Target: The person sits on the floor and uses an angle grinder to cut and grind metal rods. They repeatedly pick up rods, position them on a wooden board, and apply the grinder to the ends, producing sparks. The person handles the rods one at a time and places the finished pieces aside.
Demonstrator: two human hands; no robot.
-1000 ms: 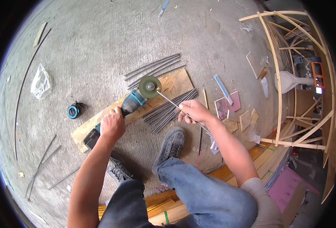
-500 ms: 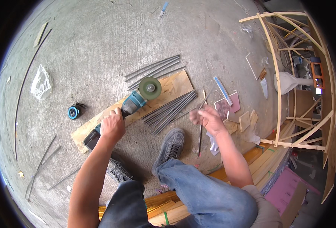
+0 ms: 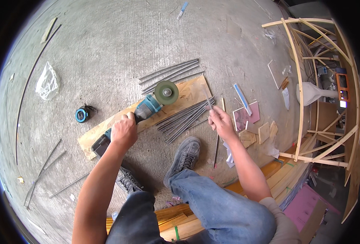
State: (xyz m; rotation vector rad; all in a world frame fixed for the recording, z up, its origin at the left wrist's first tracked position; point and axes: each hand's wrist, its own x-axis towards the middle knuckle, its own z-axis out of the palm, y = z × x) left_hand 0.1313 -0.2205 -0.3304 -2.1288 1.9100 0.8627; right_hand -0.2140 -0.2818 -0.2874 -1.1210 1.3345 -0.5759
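Observation:
My left hand (image 3: 124,131) is wrapped round the body of a teal and black cordless angle grinder (image 3: 147,107). The grinder lies along a wooden board (image 3: 106,127) on the floor, its green disc (image 3: 162,97) facing up. My right hand (image 3: 222,123) pinches a short, thin grey rod (image 3: 206,97), smeared by motion, that points up and away beside the board's right end. Just left of that hand, a pile of cut grey metal rods (image 3: 184,120) lies along the board's near edge. Several more rods (image 3: 169,72) rest beyond its far side.
A blue tape measure (image 3: 82,115) and a clear plastic bag (image 3: 47,83) lie to the left, near long thin rods (image 3: 37,69). Wood scraps (image 3: 263,132) and a blue-and-white strip (image 3: 243,99) lie to the right. Farther right stands a curved wooden frame (image 3: 298,89). My shoes (image 3: 184,156) are close by.
My right hand has turned the rod more upright and shifted it slightly left, toward the board's right end. My left hand stays on the grinder. The whole view has shifted slightly.

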